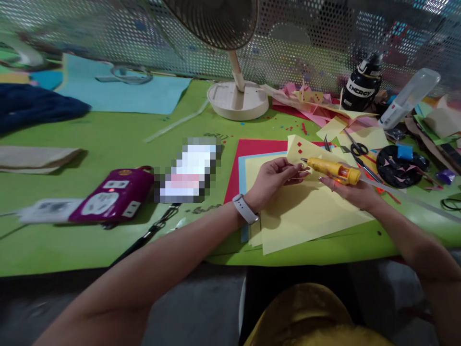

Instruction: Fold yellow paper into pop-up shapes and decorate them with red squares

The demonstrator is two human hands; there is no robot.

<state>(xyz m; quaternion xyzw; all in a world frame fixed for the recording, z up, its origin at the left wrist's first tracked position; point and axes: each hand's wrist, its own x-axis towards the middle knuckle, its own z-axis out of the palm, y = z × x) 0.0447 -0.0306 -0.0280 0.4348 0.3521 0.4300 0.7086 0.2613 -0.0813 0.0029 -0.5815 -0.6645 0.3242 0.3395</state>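
My right hand (pixel 347 192) is wrapped round a yellow hot glue gun (pixel 329 169), whose dark nozzle points left. Close to that nozzle, my left hand (pixel 275 178) has its thumb and fingers pinched together. A small pale piece shows at those fingertips, too small to name. Beneath both hands lie yellow paper sheets (pixel 298 226), stacked over a light blue sheet (pixel 242 182) and a red sheet (pixel 234 166). Just behind the nozzle stands out a yellow paper piece with small red diamonds (pixel 292 150).
To the right are scissors (pixel 358 148), a round black tray (pixel 391 168) with small scraps, a black bottle (pixel 361 86) and a clear bottle (pixel 410 98). A fan (pixel 237 103) stands at the back. Leftward lie a phone (pixel 189 170) and a purple power strip (pixel 115 194).
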